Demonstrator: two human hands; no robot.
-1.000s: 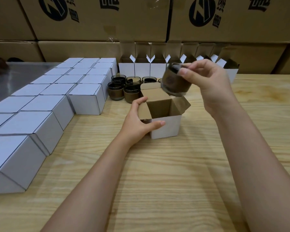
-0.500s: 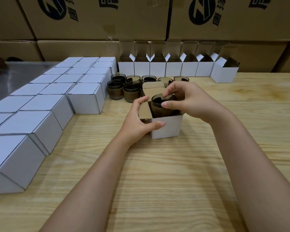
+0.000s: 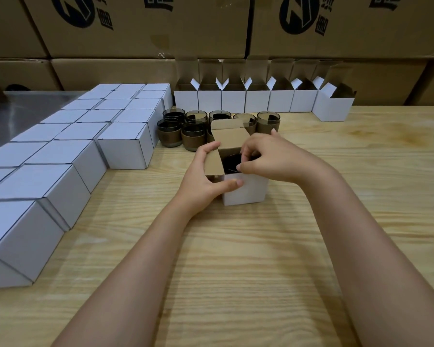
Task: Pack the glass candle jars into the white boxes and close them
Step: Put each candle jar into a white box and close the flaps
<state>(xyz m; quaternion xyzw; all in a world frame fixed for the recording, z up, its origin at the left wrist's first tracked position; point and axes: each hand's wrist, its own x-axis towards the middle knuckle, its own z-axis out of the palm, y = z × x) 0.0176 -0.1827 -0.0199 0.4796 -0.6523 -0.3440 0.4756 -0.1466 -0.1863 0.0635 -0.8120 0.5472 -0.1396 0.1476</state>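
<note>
White cardboard makes the little box [image 3: 246, 190] that stands in the middle of the wooden table [image 3: 236, 259], with its top flaps up. Inside it sits a dark glass candle jar [image 3: 232, 163], low down, so only its round top shows.

The person's left hand [image 3: 206, 180] holds the box on its left side. The thumb lies across the near white wall and the fingers bend round the left flap.

The right hand [image 3: 273, 156] is over the right part of the open top, right above the jar. Its fingers [image 3: 249, 150] bend down to the jar's rim. I cannot tell if they grip the jar or only touch it.

Just past the box, on the far side, more brown jars [image 3: 169, 132] stand close together. Behind them a row of open white boxes [image 3: 233, 101] lines the far edge of the table. On the left, many shut white boxes [image 3: 125, 146] sit side by side. Big brown cartons [image 3: 148, 26] are stacked at the back.
</note>
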